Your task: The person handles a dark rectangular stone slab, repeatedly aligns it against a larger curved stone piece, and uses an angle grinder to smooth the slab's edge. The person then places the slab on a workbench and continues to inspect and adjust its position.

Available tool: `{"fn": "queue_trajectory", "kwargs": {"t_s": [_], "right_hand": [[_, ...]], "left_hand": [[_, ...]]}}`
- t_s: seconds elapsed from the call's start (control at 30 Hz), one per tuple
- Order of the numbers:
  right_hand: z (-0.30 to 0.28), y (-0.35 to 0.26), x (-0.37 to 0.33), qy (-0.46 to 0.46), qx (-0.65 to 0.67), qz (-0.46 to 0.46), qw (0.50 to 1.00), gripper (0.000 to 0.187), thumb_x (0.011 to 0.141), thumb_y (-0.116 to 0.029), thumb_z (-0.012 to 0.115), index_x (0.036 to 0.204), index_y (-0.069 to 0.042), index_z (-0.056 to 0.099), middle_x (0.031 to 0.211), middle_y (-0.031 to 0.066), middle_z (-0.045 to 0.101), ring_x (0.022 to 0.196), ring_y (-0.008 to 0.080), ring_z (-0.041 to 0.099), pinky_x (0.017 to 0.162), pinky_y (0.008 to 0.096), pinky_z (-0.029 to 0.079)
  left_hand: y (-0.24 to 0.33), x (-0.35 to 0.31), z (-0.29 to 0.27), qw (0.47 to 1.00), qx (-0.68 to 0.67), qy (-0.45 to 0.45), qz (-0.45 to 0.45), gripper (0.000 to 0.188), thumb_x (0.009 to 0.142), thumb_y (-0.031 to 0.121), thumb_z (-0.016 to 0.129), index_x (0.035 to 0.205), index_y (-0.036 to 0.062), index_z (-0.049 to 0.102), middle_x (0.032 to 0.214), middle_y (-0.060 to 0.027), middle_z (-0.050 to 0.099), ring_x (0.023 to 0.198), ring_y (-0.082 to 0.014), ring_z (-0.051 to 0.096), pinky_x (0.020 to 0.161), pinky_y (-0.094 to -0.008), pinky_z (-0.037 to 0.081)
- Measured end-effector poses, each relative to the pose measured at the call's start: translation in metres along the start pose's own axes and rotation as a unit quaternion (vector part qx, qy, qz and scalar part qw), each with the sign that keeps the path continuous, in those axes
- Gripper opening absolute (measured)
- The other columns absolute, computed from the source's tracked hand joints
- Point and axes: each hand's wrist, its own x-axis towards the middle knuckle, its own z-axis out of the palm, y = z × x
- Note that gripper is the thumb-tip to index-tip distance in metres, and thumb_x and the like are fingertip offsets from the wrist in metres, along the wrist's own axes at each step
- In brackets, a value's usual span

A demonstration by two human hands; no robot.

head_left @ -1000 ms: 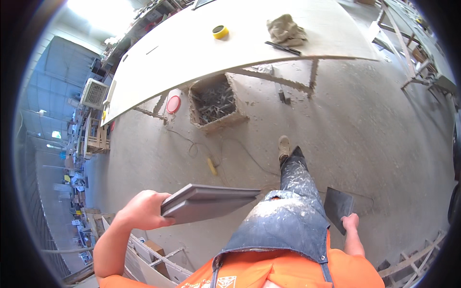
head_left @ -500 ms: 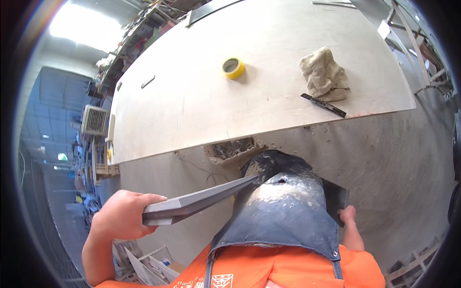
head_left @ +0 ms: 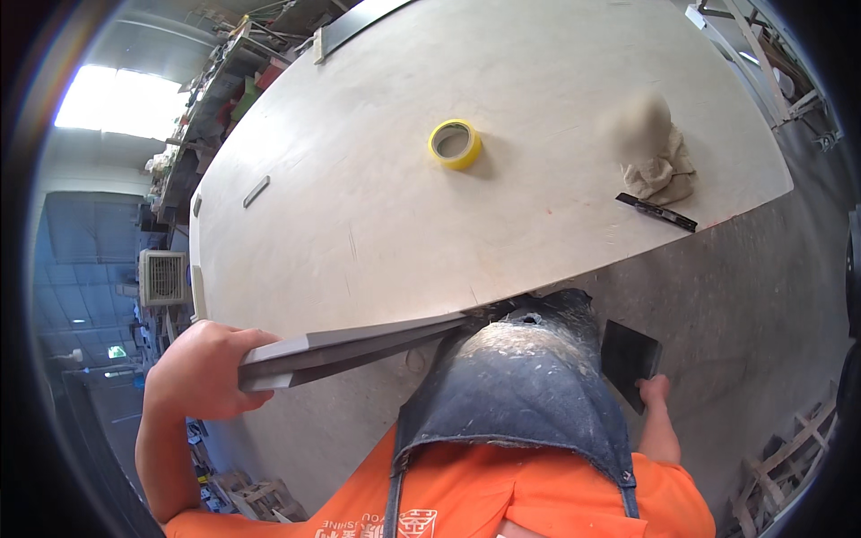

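Note:
My left hand (head_left: 202, 368) is closed around the end of several long grey strips (head_left: 345, 350) stacked together. They slant up to the right, and their far ends reach the table's front edge beside my dark, dusty apron (head_left: 525, 394). Low on the right, my right hand (head_left: 655, 391) grips the lower edge of a dark flat panel (head_left: 630, 357), held out beside the apron. Whether the panel and the strips join behind the apron cannot be seen.
On the big pale table (head_left: 377, 224) lie a yellow tape roll (head_left: 456, 145), a black utility knife (head_left: 656, 213), a partly blurred beige cloth (head_left: 668, 170) and a small metal bar (head_left: 256, 191). A dark panel (head_left: 363, 25) lies at its far edge. Wooden frames (head_left: 789, 444) stand lower right.
My left hand and the strips have risen slightly and moved left, nearer the table edge. More of the dark panel in my right hand shows beside the apron. The view has shifted toward the table.

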Motion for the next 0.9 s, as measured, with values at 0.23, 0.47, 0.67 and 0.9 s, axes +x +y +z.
{"fn": "queue_trajectory", "kwargs": {"t_s": [0.23,0.47,0.67,0.9], "right_hand": [[0.03,0.007,-0.041,-0.033,-0.022,0.052,0.998,0.042,0.069,-0.025,0.089,0.095,0.008,0.078,0.098,0.0288,0.077,0.098,0.0421,0.076,0.09,0.0478,0.058],[-0.005,0.0,-0.113,-0.047,-0.02,0.064,0.997,0.042,0.069,-0.023,0.088,0.095,0.008,0.078,0.098,0.0295,0.076,0.094,0.0414,0.076,0.088,0.0471,0.059],[-0.033,0.022,-0.169,-0.013,0.077,0.1,0.992,0.038,0.069,-0.02,0.087,0.094,0.007,0.078,0.091,0.0258,0.078,0.088,0.038,0.078,0.083,0.0458,0.059],[-0.068,0.025,-0.195,-0.002,0.11,0.122,0.986,0.037,0.07,-0.021,0.085,0.095,0.006,0.08,0.089,0.0245,0.078,0.084,0.0356,0.078,0.082,0.0443,0.059]], "left_hand": [[-0.097,0.064,-0.016,0.995,-0.081,-0.005,0.055,0.047,0.057,0.017,0.091,0.1,0.0041,0.076,0.086,-0.0191,0.074,0.081,-0.0408,0.071,0.079,-0.0399,0.059],[-0.203,0.215,-0.006,0.965,-0.235,-0.091,0.07,0.051,0.058,-0.001,0.088,0.107,-0.0022,0.076,0.094,-0.009,0.08,0.087,-0.0174,0.072,0.084,-0.0365,0.057],[-0.246,0.345,0.058,0.9,-0.419,-0.116,0.031,0.059,0.058,-0.008,0.08,0.117,-0.0035,0.075,0.109,-0.0093,0.078,0.102,-0.0211,0.072,0.095,-0.0358,0.056],[-0.237,0.392,0.098,0.951,-0.307,0.034,0.002,0.061,0.075,-0.003,0.074,0.135,-0.0051,0.066,0.122,-0.0164,0.075,0.115,-0.029,0.07,0.106,-0.0402,0.053]]}}
